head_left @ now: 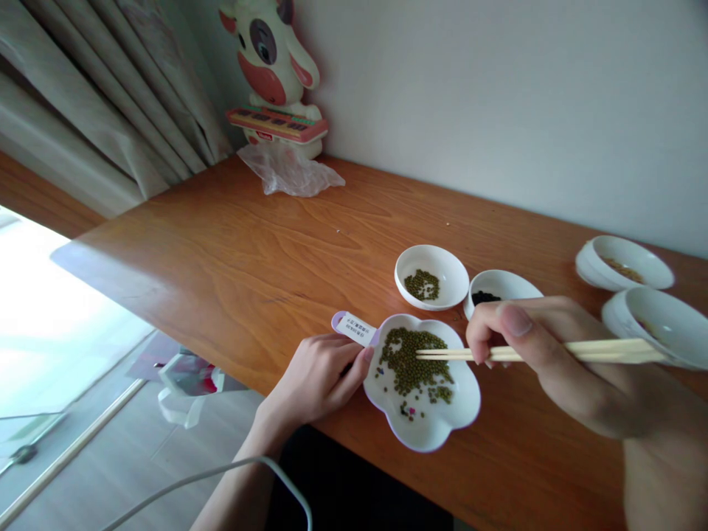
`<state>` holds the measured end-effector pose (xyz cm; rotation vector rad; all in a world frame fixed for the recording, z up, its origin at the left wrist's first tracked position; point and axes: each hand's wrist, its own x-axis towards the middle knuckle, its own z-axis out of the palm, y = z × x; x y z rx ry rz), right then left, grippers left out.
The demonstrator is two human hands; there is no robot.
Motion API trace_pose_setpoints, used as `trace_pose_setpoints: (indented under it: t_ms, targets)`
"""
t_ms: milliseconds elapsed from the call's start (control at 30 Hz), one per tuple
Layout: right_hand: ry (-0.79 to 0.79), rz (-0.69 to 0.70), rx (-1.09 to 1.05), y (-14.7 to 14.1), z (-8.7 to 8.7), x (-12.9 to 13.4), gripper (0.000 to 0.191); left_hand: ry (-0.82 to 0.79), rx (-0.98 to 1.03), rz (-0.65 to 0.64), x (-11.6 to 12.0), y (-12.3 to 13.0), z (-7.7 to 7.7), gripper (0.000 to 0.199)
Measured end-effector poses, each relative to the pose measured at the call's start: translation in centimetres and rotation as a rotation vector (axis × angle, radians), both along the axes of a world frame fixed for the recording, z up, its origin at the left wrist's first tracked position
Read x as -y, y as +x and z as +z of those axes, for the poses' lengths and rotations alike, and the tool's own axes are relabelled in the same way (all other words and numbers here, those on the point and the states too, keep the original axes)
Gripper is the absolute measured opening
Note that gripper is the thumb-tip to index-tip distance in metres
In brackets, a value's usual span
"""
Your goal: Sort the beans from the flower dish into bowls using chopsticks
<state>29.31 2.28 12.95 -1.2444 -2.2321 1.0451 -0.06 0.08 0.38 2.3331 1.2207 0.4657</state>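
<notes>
My left hand (326,376) is closed on the left edge of a white flower-shaped dish (436,435) with a purple rim and a labelled tab handle (355,329). Green mung beans (409,361) cover much of its inside, with a few dark and pink bits near the front. From the right, my right hand (531,346) grips a pair of wooden chopsticks (602,351), whose tips reach down among the beans. Just behind the dish stands a white bowl (453,276) with some mung beans in it. Beside that, partly covered by my right hand, another white bowl (517,284) contains something black.
Two white bowls (658,269) (686,317) stand at the right, the back one with yellowish pieces. A clear plastic bag (293,173) lies before a cow-shaped toy keyboard (276,122) in the far corner. A pale cable (221,469) crosses my left forearm.
</notes>
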Motion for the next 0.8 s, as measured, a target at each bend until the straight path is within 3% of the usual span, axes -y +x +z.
trace_pose_setpoints:
  t_ms: [167,400,800]
  targets:
    - [-0.039,0.004,0.052,0.6,-0.4,0.1,0.051,0.009,0.0,0.003,0.1,0.0,0.0,0.04]
    - [-0.079,0.006,0.063,-0.4,0.6,-0.2,0.054,0.016,-0.005,-0.001,0.1,0.0,-0.1,0.04]
    - [-0.022,-0.008,-0.055,-0.1,-0.1,0.0,0.055,-0.001,-0.008,0.0,0.1,-0.3,-0.2,0.039]
